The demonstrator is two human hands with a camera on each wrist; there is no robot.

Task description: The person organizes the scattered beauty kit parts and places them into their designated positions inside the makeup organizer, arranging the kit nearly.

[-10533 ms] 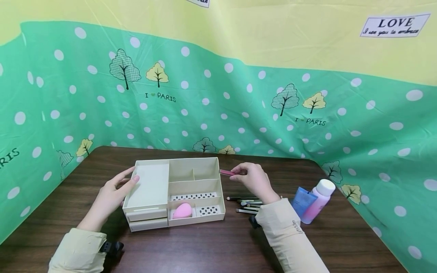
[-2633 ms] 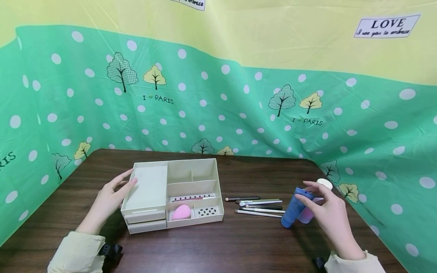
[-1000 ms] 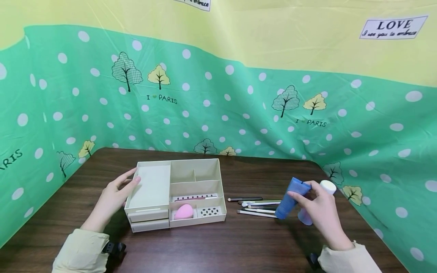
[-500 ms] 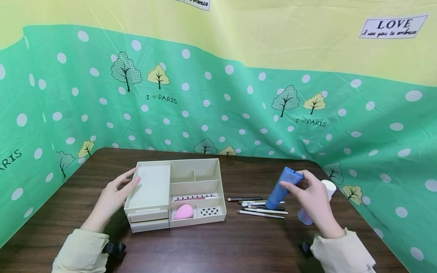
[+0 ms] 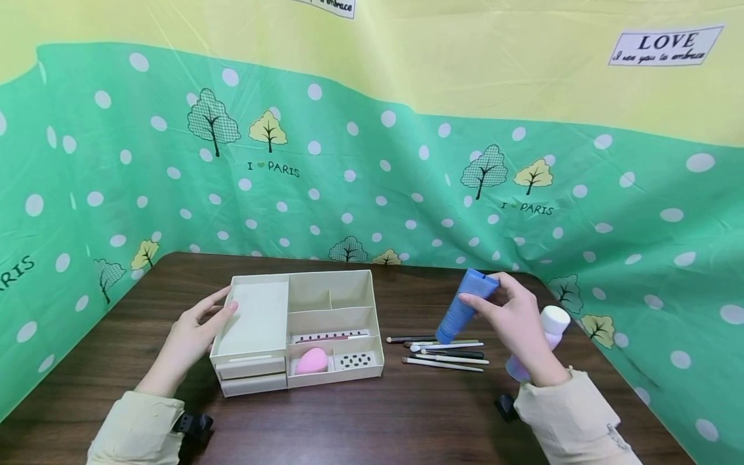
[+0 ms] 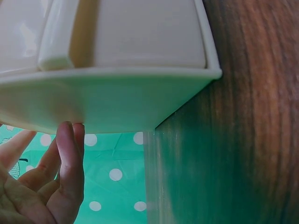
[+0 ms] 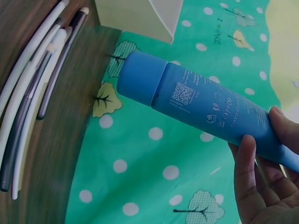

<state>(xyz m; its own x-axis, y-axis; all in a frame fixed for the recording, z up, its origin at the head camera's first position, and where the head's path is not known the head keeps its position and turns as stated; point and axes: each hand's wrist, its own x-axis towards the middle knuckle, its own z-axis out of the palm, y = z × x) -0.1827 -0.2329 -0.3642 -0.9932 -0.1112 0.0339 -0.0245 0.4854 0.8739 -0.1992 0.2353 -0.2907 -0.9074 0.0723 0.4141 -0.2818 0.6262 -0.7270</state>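
Note:
My right hand (image 5: 515, 323) pinches a blue squeeze tube (image 5: 465, 305) near its flat end, thumb on one side and fingers on the other. The tube tilts, cap (image 7: 140, 78) downward, over several makeup brushes (image 5: 447, 365) lying on the table. On the left, my left hand (image 5: 188, 339) touches the side of a cream makeup organizer (image 5: 258, 316); its fingertips (image 6: 67, 135) meet the side wall in the left wrist view. A pink makeup sponge (image 5: 312, 361) sits in the organizer's front compartment, and a thin pinkish stick (image 5: 337, 338) lies in the middle one.
A pink-lilac bottle with a white cap (image 5: 555, 319) stands behind my right wrist, partly hidden. The dark wooden table (image 5: 349, 426) ends at a green polka-dot curtain (image 5: 407, 194) behind and at the sides. Two drawers (image 5: 252, 374) front the organizer's left part.
The pinkish stick has gone from my right hand into the organizer's middle compartment. My right hand has since taken the blue tube from beside the bottle, lifting it leftward. My left hand stays put.

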